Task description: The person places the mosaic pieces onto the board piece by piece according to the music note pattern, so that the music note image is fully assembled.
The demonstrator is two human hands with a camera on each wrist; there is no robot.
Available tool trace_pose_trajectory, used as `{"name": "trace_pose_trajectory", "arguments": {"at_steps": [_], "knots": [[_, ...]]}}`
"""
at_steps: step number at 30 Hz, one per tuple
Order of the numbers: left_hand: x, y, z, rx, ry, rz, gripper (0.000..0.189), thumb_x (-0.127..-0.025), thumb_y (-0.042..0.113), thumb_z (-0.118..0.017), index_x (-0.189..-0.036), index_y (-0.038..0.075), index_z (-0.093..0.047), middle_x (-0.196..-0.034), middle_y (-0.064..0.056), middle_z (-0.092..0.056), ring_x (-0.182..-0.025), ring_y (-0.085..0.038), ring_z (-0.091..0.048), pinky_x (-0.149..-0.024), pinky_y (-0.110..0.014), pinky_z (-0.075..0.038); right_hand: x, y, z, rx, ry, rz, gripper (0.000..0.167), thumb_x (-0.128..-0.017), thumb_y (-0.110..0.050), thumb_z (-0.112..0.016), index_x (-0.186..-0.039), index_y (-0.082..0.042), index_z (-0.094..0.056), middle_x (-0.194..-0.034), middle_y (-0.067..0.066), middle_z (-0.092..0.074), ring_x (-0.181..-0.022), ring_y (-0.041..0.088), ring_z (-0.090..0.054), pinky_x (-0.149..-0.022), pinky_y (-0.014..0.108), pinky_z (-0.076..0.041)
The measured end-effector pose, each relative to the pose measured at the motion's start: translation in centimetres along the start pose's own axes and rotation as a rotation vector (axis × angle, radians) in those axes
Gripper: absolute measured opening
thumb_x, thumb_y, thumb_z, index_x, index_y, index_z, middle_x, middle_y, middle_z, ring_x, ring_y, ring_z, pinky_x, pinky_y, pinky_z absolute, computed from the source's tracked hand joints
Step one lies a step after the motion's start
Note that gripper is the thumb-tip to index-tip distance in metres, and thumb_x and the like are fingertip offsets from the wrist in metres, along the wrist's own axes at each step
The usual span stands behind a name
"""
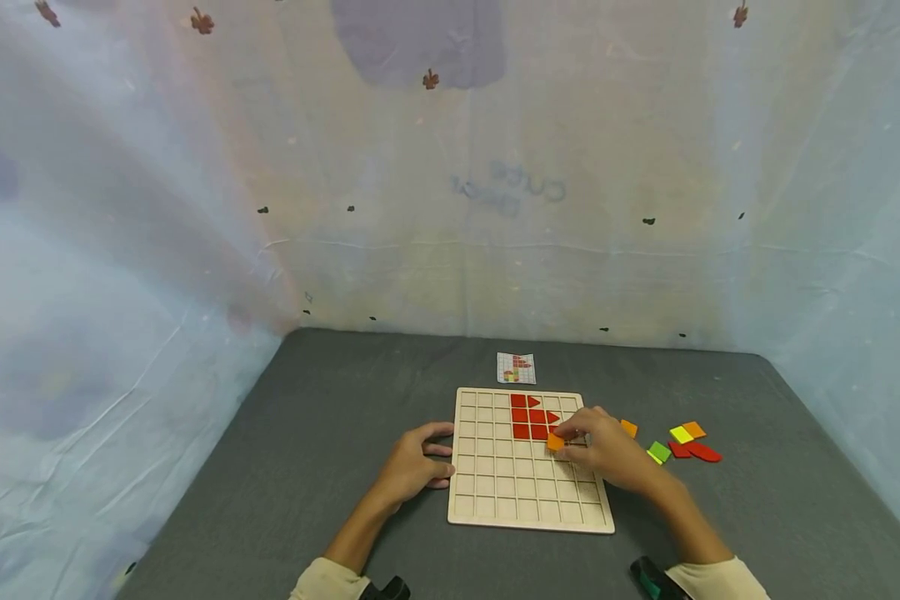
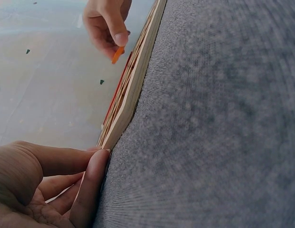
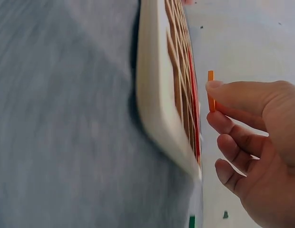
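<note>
A pale wooden grid board point(image 1: 495, 483) lies flat on the grey table. Red square and triangular tiles point(image 1: 520, 416) fill several cells in its upper middle. My left hand point(image 1: 408, 467) rests at the board's left side, with thumb and fingertips touching the edge; the left wrist view shows this contact low down point(image 2: 93, 185). Between thumb and fingertips, my right hand point(image 1: 618, 454) pinches an orange square tile point(image 1: 556, 442) over the board, just below the lowest red row. Seen edge-on in the right wrist view, the orange tile point(image 3: 211, 92) stands clear of the board's surface.
Right of the board lie loose tiles: a red pointed oval point(image 1: 704, 452), a green one point(image 1: 660, 452), a yellow one point(image 1: 681, 435) and orange ones point(image 1: 693, 429). A small printed pattern card point(image 1: 516, 367) sits beyond the board. Pale sheeting point(image 1: 495, 275) hangs behind the table.
</note>
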State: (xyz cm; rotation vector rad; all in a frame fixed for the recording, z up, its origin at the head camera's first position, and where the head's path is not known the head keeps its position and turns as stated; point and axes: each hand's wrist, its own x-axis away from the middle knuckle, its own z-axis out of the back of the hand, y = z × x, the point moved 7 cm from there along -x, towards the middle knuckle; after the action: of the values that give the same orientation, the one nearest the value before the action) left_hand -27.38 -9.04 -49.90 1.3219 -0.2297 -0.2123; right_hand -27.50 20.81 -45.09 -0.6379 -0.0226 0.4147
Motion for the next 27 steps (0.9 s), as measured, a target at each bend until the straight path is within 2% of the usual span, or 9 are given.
{"name": "trace_pose_trajectory", "arguments": {"at_steps": [6, 9, 16, 23, 27], "knots": [[-0.1, -0.1, 0.0, 0.002, 0.001, 0.000, 0.066, -0.086, -0.006, -0.079, -0.149, 0.003, -0.059, -0.120, -0.020, -0.070, -0.097, -0.023, -0.074, -0.069, -0.036, -0.067, -0.9, -1.1, -1.2, 0.023, -0.002, 0.055, 0.022, -0.094, -0.018, -0.080, -0.115, -0.010, -0.080, -0.108, -0.003, -0.071, -0.104, 0.018, -0.057, -0.091, 0.043, -0.049], [0.0, 0.0, 0.0, 0.007, -0.001, 0.000, 0.066, -0.086, -0.006, -0.079, -0.149, 0.003, -0.059, -0.120, -0.020, -0.070, -0.096, -0.023, -0.074, -0.069, -0.036, -0.067, -1.4, -1.5, -1.8, 0.029, -0.019, 0.074, 0.022, -0.094, -0.017, -0.080, -0.114, -0.009, -0.080, -0.107, -0.003, -0.070, -0.101, 0.017, -0.056, -0.088, 0.041, -0.050], [0.0, 0.0, 0.0, 0.013, -0.005, 0.005, 0.066, -0.087, -0.006, -0.078, -0.149, 0.003, -0.058, -0.121, -0.020, -0.069, -0.096, -0.023, -0.074, -0.069, -0.036, -0.067, -2.2, -2.3, -2.6, 0.049, -0.046, 0.067, 0.023, -0.092, -0.017, -0.081, -0.113, -0.008, -0.080, -0.111, 0.000, -0.071, -0.108, 0.023, -0.058, -0.091, 0.044, -0.054], [0.0, -0.1, 0.0, 0.013, -0.001, 0.007, 0.066, -0.087, -0.007, -0.078, -0.149, 0.003, -0.059, -0.120, -0.020, -0.069, -0.095, -0.023, -0.074, -0.069, -0.036, -0.067, -2.5, -2.8, -2.9, 0.015, -0.050, 0.093, 0.020, -0.091, -0.013, -0.083, -0.110, -0.008, -0.080, -0.101, -0.002, -0.070, -0.096, 0.016, -0.054, -0.080, 0.033, -0.051], [-0.1, -0.1, 0.0, 0.010, 0.001, 0.008, 0.066, -0.087, -0.007, -0.078, -0.149, 0.003, -0.059, -0.120, -0.019, -0.069, -0.095, -0.023, -0.074, -0.069, -0.036, -0.067, -2.7, -2.9, -3.0, 0.022, -0.047, 0.096, 0.020, -0.091, -0.013, -0.083, -0.110, -0.007, -0.080, -0.099, -0.002, -0.070, -0.095, 0.015, -0.054, -0.079, 0.032, -0.050]]}}
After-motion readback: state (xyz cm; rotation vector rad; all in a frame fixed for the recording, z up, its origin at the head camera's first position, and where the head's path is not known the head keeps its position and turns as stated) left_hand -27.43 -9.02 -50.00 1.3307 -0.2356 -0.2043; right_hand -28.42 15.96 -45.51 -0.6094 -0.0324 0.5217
